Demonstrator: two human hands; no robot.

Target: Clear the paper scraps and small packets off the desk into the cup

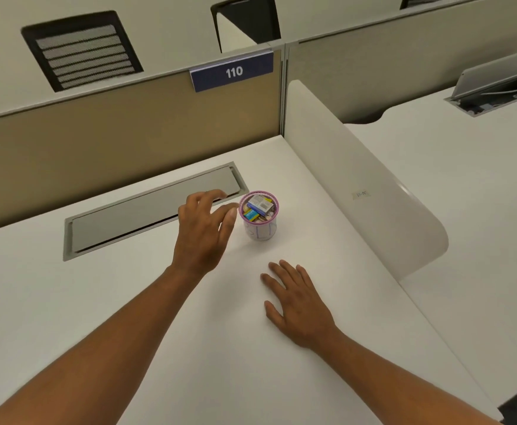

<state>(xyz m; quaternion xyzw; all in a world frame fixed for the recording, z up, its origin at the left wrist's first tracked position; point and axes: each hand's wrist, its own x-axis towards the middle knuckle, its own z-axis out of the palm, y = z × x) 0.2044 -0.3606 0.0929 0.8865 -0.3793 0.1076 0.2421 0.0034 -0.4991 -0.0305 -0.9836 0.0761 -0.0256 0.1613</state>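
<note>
White and bare around the hands, the desk [128, 302] sits in a cubicle with a tan partition [113, 133] behind it bearing a blue sign [232, 72] marked 110. At the back of the desk lies a grey cable hatch [146, 213]. Just right of the hatch stands the cup [259, 220], upright, pink-rimmed, filled with small packets [258, 205] and paper scraps. The left hand [203, 231] hovers just beside the cup, fingers loosely curved and holding nothing, thumb close to the rim. The right hand [297, 305] lies flat on the desk nearer the person, fingers spread.
</note>
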